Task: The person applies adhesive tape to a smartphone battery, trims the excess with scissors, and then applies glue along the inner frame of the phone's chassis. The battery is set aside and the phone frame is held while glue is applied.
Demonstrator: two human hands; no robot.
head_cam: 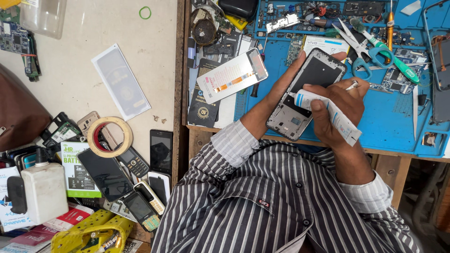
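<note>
The striped shirt fills the bottom, closest to the view. Above it, the right hand is closed around a white tube, nozzle on the phone frame. The left hand grips this frame from below, over the blue mat, near the mat's front edge. Scissors and a white screen lie close beside; little free room remains.

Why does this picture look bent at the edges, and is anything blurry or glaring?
Head view: the wide lens bows the bench edge; light is soft and even, shadows faint; the opened phone, white tube and both hands are sharp; mild sheen on the dark phone screens.
</note>
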